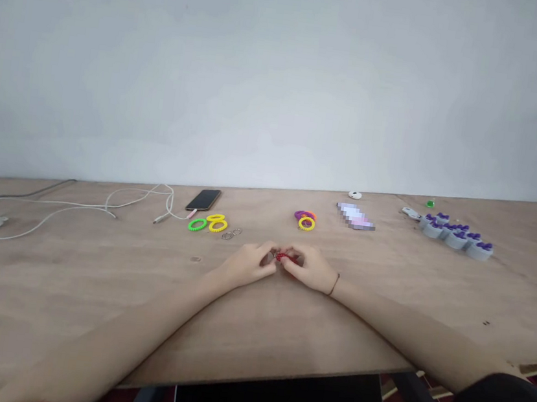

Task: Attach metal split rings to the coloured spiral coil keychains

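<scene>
Near the middle of the wooden table, my two hands meet over a red coil wristband (pixel 285 256). My right hand (pixel 315 270), with a thin cord round its wrist, pinches the coil between thumb and fingers. From the other side, my left hand (pixel 248 265) closes its fingertips on a small metal key ring (pixel 272 254) at the coil's left end. Fingers cover much of both pieces, so whether they are linked cannot be seen. Just beyond my left hand lie loose key rings (pixel 227 236), two yellow coils (pixel 218 226) and a green coil (pixel 197 225).
Beyond my right hand are a yellow coil (pixel 306 224) and purple coil (pixel 299 215). A dark phone (pixel 203 199) with white cables (pixel 142 195) lies back left. Another phone (pixel 355 216) and several white cups with purple tops (pixel 457 239) stand right. A wall (pixel 281 98) bounds the table.
</scene>
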